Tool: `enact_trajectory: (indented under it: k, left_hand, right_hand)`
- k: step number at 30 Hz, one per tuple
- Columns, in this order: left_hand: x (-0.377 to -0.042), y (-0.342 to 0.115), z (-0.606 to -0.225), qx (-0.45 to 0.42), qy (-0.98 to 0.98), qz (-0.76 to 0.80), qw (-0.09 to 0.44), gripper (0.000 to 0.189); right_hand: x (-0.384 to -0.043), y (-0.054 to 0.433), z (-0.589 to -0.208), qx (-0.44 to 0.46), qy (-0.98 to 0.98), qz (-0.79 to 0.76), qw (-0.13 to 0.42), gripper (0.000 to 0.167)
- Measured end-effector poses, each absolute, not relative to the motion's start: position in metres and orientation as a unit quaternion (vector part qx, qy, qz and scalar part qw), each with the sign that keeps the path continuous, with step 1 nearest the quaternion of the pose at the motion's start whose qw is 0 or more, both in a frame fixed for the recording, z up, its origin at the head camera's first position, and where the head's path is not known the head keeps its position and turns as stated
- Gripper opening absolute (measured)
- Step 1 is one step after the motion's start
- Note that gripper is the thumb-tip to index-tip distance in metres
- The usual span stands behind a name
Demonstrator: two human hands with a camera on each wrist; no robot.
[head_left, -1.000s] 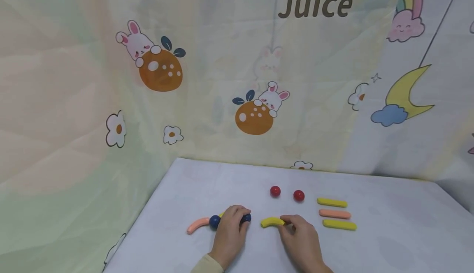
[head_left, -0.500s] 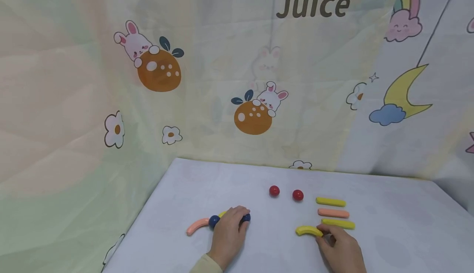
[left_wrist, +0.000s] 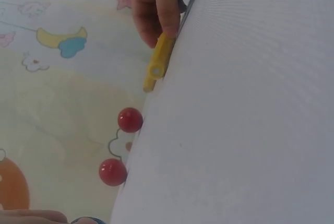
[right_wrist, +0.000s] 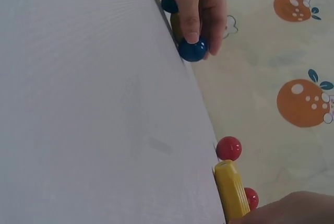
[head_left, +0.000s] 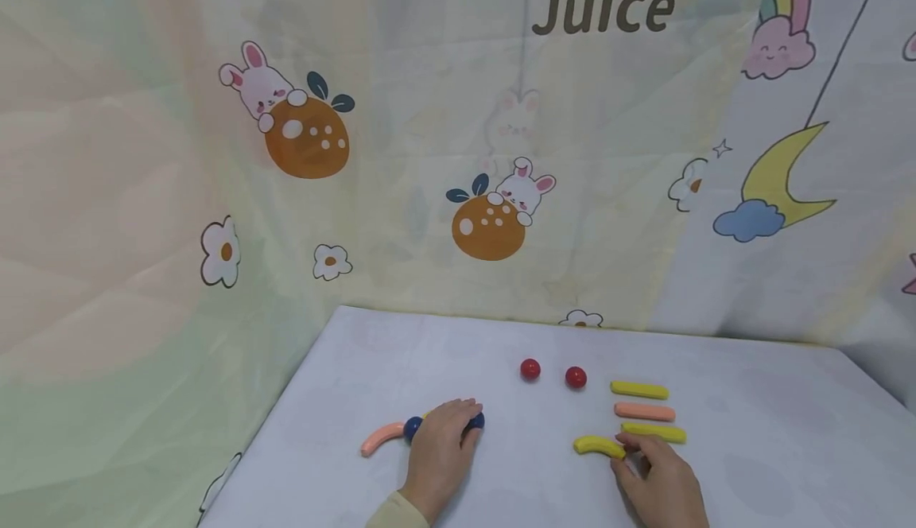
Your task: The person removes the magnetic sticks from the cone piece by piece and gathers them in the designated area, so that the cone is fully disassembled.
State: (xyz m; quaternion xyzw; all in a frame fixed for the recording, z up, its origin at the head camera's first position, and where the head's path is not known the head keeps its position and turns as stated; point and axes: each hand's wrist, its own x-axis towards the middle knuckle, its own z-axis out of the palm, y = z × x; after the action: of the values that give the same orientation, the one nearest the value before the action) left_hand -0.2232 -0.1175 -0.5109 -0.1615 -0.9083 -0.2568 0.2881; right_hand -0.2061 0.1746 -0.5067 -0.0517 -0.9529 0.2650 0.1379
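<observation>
On the white table my left hand [head_left: 441, 444] grips a joined chain of toy pieces. Its thumb presses the blue ball [right_wrist: 193, 50] at the chain's right end, fingers round the far side. Another blue ball [head_left: 413, 430] and a curved salmon rod [head_left: 382, 438] stick out on the left; a yellow piece [right_wrist: 176, 25] between the balls is mostly covered by the hand. Over to the right, my right hand [head_left: 661, 480] pinches the right end of a short curved yellow rod [head_left: 598, 445], whose hollow free end points left.
Two red balls [head_left: 530, 370] [head_left: 576, 378] lie farther back. Just beyond the right hand, straight rods are set in a row: a yellow one [head_left: 639, 390], a salmon one [head_left: 645, 411] and a nearer yellow one [head_left: 654, 432]. A printed cloth [head_left: 401, 218] hangs behind the table.
My right hand has carried the curved yellow rod rightward, away from the chain, to just in front of the straight rods; it barely moves in the last half second. The left hand stays put.
</observation>
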Motion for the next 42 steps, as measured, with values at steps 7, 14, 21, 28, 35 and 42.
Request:
enact_trajectory:
  k: [7, 14, 21, 28, 35, 42]
  left_hand:
    - [-0.219, -0.11, -0.504, -0.139, -0.925, -0.272, 0.225, 0.048]
    - [-0.217, -0.108, -0.502, -0.14, -0.918, -0.278, 0.244, 0.053]
    - [-0.222, -0.114, -0.507, -0.03, -0.936, -0.236, 0.258, 0.037]
    - [-0.224, -0.115, -0.512, -0.037, -0.931, -0.274, 0.237, 0.04]
    - [-0.224, -0.117, -0.518, -0.082, -0.915, -0.284, 0.274, 0.045]
    - [-0.224, -0.116, -0.513, -0.054, -0.932, -0.264, 0.244, 0.028]
  right_hand:
    - [-0.191, 0.141, -0.499, 0.044, -0.95, 0.213, 0.226, 0.026]
    - [-0.192, 0.091, -0.497, 0.105, -0.956, 0.236, 0.139, 0.019]
    - [-0.201, 0.07, -0.503, 0.115, -0.951, 0.272, 0.089, 0.025]
    - [-0.207, 0.059, -0.5, 0.098, -0.951, 0.286, 0.066, 0.042]
    - [-0.216, 0.05, -0.503, 0.108, -0.941, 0.305, 0.099, 0.041]
    - [-0.219, 0.051, -0.503, 0.093, -0.936, 0.327, 0.088, 0.036]
